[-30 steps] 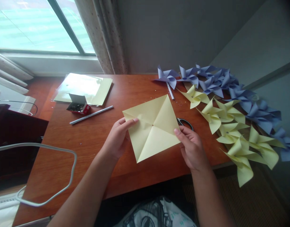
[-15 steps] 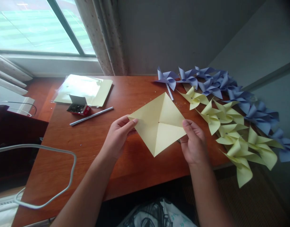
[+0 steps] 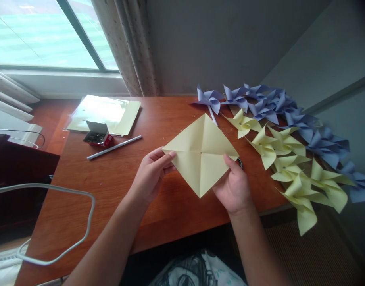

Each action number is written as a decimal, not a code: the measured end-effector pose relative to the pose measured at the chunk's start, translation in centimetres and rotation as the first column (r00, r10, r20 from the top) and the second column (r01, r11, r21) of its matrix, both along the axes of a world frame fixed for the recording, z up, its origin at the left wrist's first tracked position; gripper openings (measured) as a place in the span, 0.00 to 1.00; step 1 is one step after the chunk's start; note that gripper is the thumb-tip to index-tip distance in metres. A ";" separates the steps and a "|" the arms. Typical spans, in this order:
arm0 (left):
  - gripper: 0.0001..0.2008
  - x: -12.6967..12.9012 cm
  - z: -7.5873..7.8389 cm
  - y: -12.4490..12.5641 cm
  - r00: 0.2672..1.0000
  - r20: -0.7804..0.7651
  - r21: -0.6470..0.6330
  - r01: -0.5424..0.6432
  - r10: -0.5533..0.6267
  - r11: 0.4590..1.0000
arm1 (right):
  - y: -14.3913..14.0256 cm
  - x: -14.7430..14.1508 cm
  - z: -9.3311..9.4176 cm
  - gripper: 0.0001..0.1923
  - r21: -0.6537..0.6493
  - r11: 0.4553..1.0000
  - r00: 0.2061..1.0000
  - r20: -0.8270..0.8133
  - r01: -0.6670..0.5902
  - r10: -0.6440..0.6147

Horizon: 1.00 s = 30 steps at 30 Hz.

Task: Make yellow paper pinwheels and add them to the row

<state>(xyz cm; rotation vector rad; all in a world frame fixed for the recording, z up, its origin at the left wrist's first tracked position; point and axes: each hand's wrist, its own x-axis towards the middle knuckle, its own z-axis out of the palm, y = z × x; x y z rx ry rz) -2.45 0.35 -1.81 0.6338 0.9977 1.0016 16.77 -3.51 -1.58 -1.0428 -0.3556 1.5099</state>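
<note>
**Head view: yellow square held at two corners over the desk**

Nearest to me, both forearms come up from the bottom edge. The left hand (image 3: 151, 172) is closed in a pinch on the left corner of the yellow paper square (image 3: 200, 153), thumb on top and fingers under. The right hand (image 3: 233, 186) grips the lower right edge the same way, thumb tip on the upper face. The square sits point-down like a diamond, lifted just off the wooden desk (image 3: 117, 186), about mid-desk and near its front edge. Two diagonal creases cross at a small dark mark in the middle; I cannot tell if that is a hole or a dot.

My judgement on handling: keep the pinches light and near the corners so the creases stay sharp and the sheet stays flat; pressing further in would dent the faces. Keep the centre mark in view for alignment.

Just behind the right hand, a scissors handle (image 3: 239, 162) peeks out from under the sheet. Left of the work lie a white stick (image 3: 114, 147), a small open box of pins (image 3: 98, 135), and beyond it a stack of yellow sheets in a clear sleeve (image 3: 111, 111). A white cable (image 3: 81, 230) loops off the left side. Along the right edge run finished yellow pinwheels (image 3: 286, 159), with blue pinwheels (image 3: 268, 103) further back toward the wall.
</note>
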 end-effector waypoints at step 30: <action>0.12 -0.5 0.4 -0.3 0.832 -0.117 -0.025 0.544 -0.542 0.839 | 6.0 4.9 -0.1 0.14 0.118 0.962 0.878 0.447 -0.247 0.171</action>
